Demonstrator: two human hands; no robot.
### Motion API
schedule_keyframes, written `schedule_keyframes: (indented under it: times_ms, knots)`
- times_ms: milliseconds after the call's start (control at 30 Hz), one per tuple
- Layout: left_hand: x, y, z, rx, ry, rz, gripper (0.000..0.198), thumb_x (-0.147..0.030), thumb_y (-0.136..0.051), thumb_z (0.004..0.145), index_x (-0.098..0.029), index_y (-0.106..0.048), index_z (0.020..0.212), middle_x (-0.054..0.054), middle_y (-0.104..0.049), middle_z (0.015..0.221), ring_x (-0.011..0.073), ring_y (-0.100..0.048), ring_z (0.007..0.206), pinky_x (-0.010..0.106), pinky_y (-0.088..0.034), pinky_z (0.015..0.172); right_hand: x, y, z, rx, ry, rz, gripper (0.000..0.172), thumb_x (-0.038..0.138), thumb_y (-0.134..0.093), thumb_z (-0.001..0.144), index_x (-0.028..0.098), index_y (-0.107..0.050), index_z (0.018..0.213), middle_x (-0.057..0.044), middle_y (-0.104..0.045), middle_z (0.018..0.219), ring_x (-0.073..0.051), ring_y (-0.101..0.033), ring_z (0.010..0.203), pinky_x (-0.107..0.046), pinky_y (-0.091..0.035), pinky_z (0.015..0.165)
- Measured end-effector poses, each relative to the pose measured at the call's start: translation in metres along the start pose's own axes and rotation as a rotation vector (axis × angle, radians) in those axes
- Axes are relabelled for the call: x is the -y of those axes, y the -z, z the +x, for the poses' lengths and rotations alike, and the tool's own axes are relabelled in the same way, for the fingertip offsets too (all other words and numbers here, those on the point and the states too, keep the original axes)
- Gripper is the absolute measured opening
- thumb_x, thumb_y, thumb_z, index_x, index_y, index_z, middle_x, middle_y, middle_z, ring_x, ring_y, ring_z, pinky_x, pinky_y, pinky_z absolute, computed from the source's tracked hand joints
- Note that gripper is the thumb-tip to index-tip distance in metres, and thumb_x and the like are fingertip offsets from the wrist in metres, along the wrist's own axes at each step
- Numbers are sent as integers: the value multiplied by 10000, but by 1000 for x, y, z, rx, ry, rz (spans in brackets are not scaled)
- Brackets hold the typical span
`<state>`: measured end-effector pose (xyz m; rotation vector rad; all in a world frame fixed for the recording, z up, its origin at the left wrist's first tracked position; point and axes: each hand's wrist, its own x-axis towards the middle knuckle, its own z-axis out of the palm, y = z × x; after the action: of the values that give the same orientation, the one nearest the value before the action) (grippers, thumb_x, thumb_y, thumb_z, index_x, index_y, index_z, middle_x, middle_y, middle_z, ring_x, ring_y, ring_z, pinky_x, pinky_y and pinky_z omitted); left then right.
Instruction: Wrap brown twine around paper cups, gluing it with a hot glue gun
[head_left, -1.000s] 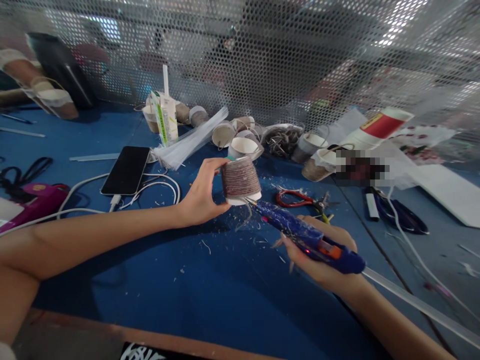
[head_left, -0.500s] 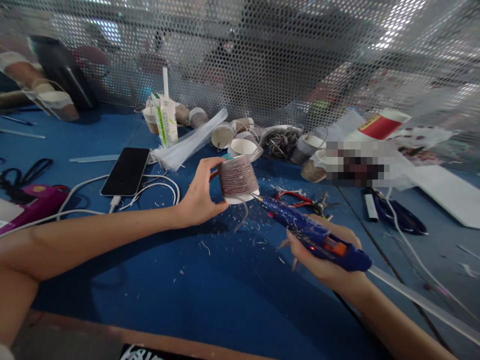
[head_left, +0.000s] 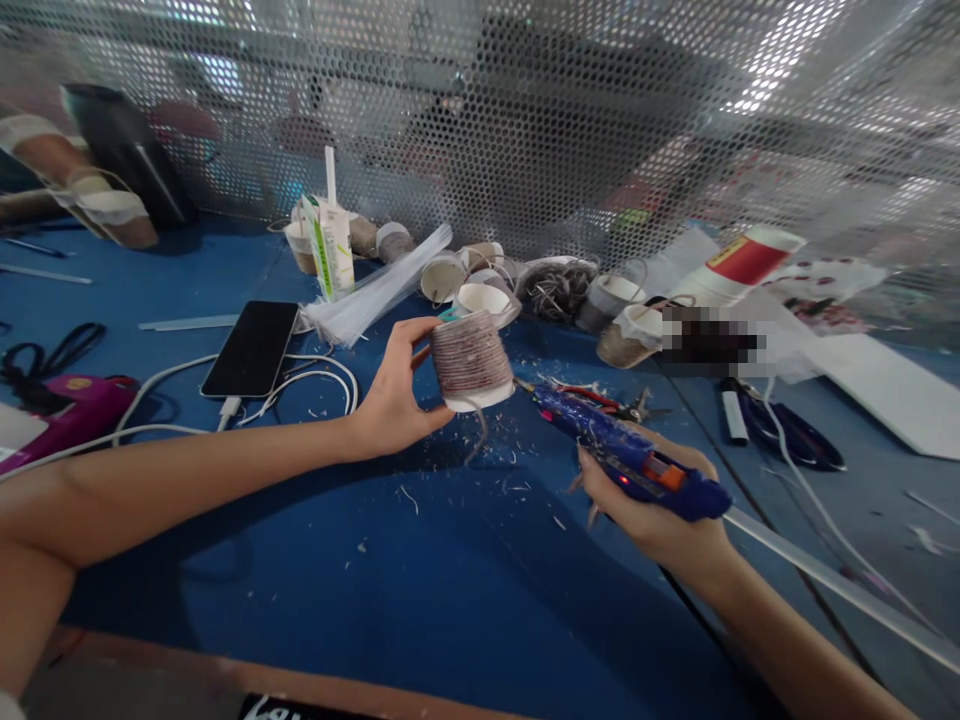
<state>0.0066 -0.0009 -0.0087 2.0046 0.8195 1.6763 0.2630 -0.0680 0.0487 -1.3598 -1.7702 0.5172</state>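
Head view: phone flat on blue table, white cable plugged in. Left hand grasping cord-wrapped cup between thumb and fingers, over table, loose cord end dangling beneath. Blue glue gun, nozzle just beside cup's lower white rim, contact unclear; right hand, fingers wrapped around gun's body. Dark blue loop-handled tool further right.

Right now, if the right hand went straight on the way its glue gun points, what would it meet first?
Most likely the cord-wrapped cup held by the left hand; the glue gun in the right hand points at it, though depth is unclear.
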Motion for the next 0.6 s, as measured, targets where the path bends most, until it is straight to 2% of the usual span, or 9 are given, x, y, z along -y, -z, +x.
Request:
schedule_keyframes:
  times_ms: [133, 233, 367, 467, 533, 600]
  knots:
    - [2, -1, 0, 6, -8, -32, 751, -178, -741, 702, -261, -327, 1323, 108, -428, 1310, 268, -508, 1277, 468, -506, 1092, -4, 1, 3, 66, 13, 5, 175, 316, -676, 776, 223, -585, 659, 8, -609, 510, -142, -548, 403, -265, -465, 412]
    - [4, -1, 0, 22, -14, -57, 744, -232, -749, 732, -262, -311, 1333, 115, -437, 1314, 280, -506, 1296, 505, -478, 1117, -7, 5, 11, 84, 62, -55, 123, 338, -652, 792, 222, -617, 769, -5, -660, 614, -148, -583, 474, -276, -484, 479]
    - [4, 0, 0, 25, 30, -28, 764, -229, -759, 720, -268, -311, 1338, 121, -462, 1329, 299, -512, 1300, 541, -488, 1095, -14, 14, 28, 64, 171, -505, 175, 378, -632, 766, 225, -549, 742, -44, -643, 714, -196, -615, 603, -329, -475, 575]
    - [4, 0, 1, 6, 58, 4, 798, -218, -783, 689, -266, -320, 1338, 118, -474, 1319, 298, -527, 1282, 524, -511, 1070, -25, 24, 38, 149, 131, -843, 222, 379, -651, 701, 222, -522, 791, -78, -623, 841, -256, -629, 693, -365, -465, 583]
    - [4, 0, 1, 1, 71, 5, 806, -220, -789, 679, -262, -326, 1337, 118, -474, 1319, 292, -534, 1274, 503, -521, 1061, -30, 31, 40, 201, 147, -887, 292, 369, -670, 676, 217, -520, 875, -96, -599, 931, -293, -629, 816, -391, -494, 643]
    - [5, 0, 1, 9, 79, -8, 807, -233, -791, 683, -261, -324, 1341, 123, -468, 1334, 293, -527, 1286, 493, -521, 1062, -28, 35, 38, 198, 236, -802, 335, 356, -673, 687, 218, -496, 935, -104, -577, 992, -305, -595, 927, -420, -508, 744]
